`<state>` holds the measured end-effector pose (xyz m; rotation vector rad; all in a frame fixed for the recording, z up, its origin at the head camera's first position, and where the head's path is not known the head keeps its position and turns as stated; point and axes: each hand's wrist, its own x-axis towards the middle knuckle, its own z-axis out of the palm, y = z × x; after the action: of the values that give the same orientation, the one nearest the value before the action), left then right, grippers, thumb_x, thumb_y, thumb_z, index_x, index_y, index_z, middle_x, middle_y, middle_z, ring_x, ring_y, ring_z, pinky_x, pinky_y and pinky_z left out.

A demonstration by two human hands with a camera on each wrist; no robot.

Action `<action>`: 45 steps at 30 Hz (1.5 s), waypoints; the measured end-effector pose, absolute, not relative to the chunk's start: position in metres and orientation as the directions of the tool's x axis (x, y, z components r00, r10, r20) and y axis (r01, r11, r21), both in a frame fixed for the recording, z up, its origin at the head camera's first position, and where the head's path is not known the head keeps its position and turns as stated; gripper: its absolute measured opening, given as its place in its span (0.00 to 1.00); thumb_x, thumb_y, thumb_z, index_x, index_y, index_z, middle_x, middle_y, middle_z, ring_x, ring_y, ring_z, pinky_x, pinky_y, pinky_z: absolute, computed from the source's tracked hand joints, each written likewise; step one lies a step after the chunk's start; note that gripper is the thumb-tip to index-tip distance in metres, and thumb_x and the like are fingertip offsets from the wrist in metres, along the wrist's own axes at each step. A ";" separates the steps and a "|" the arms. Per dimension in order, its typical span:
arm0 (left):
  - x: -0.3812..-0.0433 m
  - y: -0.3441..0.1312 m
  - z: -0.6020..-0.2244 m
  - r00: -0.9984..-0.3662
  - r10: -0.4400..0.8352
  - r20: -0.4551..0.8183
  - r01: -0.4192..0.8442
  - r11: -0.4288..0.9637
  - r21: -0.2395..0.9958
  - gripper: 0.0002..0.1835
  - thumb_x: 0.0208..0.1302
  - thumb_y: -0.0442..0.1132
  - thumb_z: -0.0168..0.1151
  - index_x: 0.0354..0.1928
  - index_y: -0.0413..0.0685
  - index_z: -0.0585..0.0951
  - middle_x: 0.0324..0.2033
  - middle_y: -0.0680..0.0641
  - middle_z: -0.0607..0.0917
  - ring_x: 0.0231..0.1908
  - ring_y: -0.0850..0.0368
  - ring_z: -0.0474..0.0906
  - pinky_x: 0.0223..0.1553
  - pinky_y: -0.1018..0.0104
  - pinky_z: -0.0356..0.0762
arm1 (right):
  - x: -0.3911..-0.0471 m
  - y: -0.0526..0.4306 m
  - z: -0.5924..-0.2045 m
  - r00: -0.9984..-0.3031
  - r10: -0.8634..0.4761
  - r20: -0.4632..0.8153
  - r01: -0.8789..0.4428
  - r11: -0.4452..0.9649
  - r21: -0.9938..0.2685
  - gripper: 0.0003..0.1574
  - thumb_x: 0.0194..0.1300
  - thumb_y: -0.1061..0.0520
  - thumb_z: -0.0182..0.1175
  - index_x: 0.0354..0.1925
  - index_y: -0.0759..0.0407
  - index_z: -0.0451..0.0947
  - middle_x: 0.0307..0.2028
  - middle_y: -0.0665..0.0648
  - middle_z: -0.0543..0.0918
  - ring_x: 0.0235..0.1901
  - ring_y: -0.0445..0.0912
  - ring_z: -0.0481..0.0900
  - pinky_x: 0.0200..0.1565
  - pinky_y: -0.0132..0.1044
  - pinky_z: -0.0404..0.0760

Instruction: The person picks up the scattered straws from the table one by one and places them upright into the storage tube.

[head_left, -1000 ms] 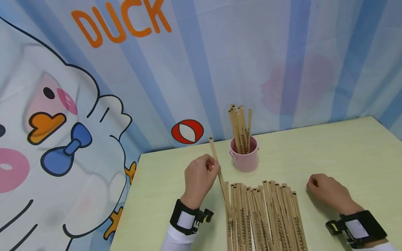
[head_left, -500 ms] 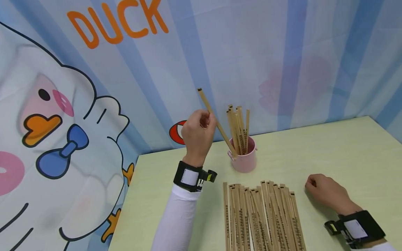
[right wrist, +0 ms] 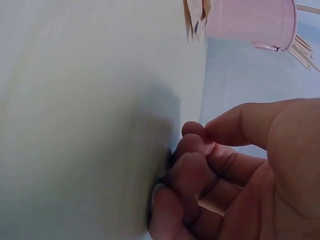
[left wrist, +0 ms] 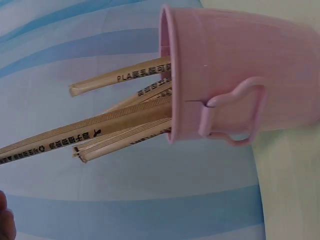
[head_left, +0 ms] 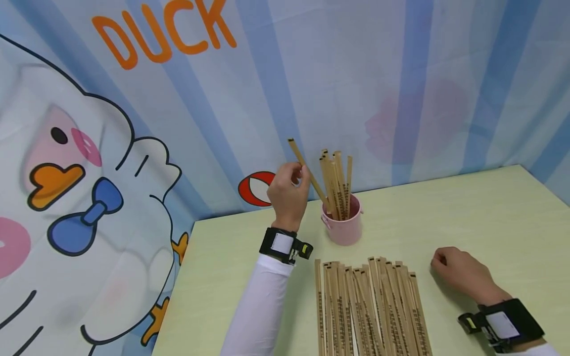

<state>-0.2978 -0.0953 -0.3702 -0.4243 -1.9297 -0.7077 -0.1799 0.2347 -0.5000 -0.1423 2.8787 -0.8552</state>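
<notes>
My left hand (head_left: 288, 195) pinches a paper-wrapped straw (head_left: 297, 152), which slants down to the right. Its lower end is inside the mouth of a small pink bucket (head_left: 345, 233). Several other wrapped straws (head_left: 337, 173) stand in the bucket, their tops leaning out. In the left wrist view, the held straw (left wrist: 55, 141) runs over the rim, printed with dark characters, and only fingertips (left wrist: 6, 222) show at the lower left edge. My right hand (head_left: 465, 272) rests on the table at the right, fingers loosely curled and holding nothing.
A wide row of wrapped straws (head_left: 369, 311) lies on the pale table (head_left: 231, 277) in front of the bucket, between my arms. Behind the table hangs a blue striped cloth (head_left: 338, 74) with a duck print (head_left: 133, 277).
My left hand has lifted a straw from the left end of the row, carried it up to the bucket and lowered its end into the mouth. The right hand has stayed in place.
</notes>
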 end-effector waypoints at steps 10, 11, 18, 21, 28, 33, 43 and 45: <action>-0.302 -0.090 -0.405 -0.568 0.076 0.819 0.518 0.807 0.284 0.09 0.67 0.42 0.56 0.33 0.47 0.81 0.24 0.50 0.81 0.21 0.63 0.72 0.16 0.68 0.69 | -0.179 0.234 -0.499 -0.988 -0.123 -0.095 -0.051 0.834 -0.549 0.12 0.63 0.61 0.48 0.24 0.59 0.72 0.18 0.52 0.69 0.19 0.45 0.66 0.21 0.38 0.63; -0.302 -0.089 -0.408 -0.576 0.080 0.814 0.514 0.810 0.284 0.09 0.67 0.42 0.56 0.32 0.47 0.81 0.24 0.51 0.81 0.21 0.63 0.72 0.16 0.69 0.69 | -0.179 0.234 -0.499 -0.988 -0.122 -0.095 -0.050 0.835 -0.549 0.12 0.63 0.61 0.48 0.24 0.59 0.72 0.18 0.52 0.69 0.19 0.46 0.66 0.21 0.38 0.63; -0.302 -0.088 -0.429 -0.619 0.101 0.779 0.496 0.819 0.288 0.08 0.66 0.42 0.57 0.32 0.47 0.81 0.23 0.51 0.81 0.22 0.63 0.74 0.17 0.68 0.71 | -0.179 0.235 -0.500 -0.990 -0.114 -0.087 -0.048 0.837 -0.545 0.12 0.64 0.61 0.48 0.24 0.59 0.72 0.18 0.52 0.69 0.19 0.46 0.66 0.21 0.38 0.63; -0.301 -0.087 -0.434 -0.633 0.104 0.767 0.492 0.819 0.295 0.08 0.65 0.42 0.57 0.32 0.48 0.81 0.23 0.52 0.81 0.22 0.63 0.74 0.18 0.67 0.71 | -0.179 0.235 -0.500 -0.990 -0.114 -0.086 -0.049 0.837 -0.544 0.12 0.64 0.60 0.48 0.24 0.59 0.72 0.18 0.52 0.69 0.19 0.46 0.66 0.21 0.38 0.63; -0.299 -0.087 -0.436 -0.659 0.106 0.745 0.484 0.818 0.311 0.08 0.65 0.44 0.56 0.32 0.49 0.80 0.23 0.53 0.81 0.22 0.63 0.73 0.18 0.66 0.71 | -0.180 0.235 -0.500 -0.988 -0.121 -0.100 -0.047 0.833 -0.552 0.12 0.64 0.60 0.48 0.24 0.59 0.72 0.18 0.52 0.68 0.20 0.45 0.66 0.21 0.38 0.62; -0.296 -0.091 -0.435 -0.681 0.110 0.724 0.480 0.814 0.327 0.09 0.66 0.44 0.56 0.32 0.50 0.81 0.24 0.53 0.81 0.22 0.64 0.73 0.19 0.66 0.72 | -0.180 0.235 -0.500 -0.988 -0.124 -0.095 -0.052 0.832 -0.552 0.12 0.64 0.60 0.48 0.23 0.58 0.72 0.17 0.51 0.68 0.19 0.45 0.65 0.21 0.38 0.62; -0.262 -0.107 -0.430 -0.852 0.084 0.517 0.364 0.803 0.471 0.11 0.67 0.44 0.55 0.29 0.50 0.81 0.21 0.53 0.81 0.22 0.64 0.73 0.20 0.67 0.71 | -0.179 0.234 -0.499 -0.989 -0.126 -0.077 -0.064 0.834 -0.548 0.12 0.64 0.61 0.48 0.24 0.59 0.72 0.18 0.51 0.68 0.19 0.45 0.65 0.21 0.38 0.62; -0.252 -0.113 -0.431 -0.874 0.073 0.480 0.331 0.812 0.481 0.11 0.67 0.44 0.55 0.29 0.51 0.81 0.21 0.54 0.80 0.21 0.64 0.72 0.19 0.67 0.69 | -0.178 0.234 -0.499 -0.989 -0.128 -0.081 -0.063 0.834 -0.549 0.12 0.64 0.61 0.48 0.24 0.59 0.72 0.18 0.51 0.68 0.19 0.45 0.65 0.21 0.38 0.62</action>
<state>-0.2517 -0.1134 -0.4308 -0.3011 -2.5497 -0.7908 -0.1784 0.2340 -0.4987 -0.1511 2.8982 -0.8615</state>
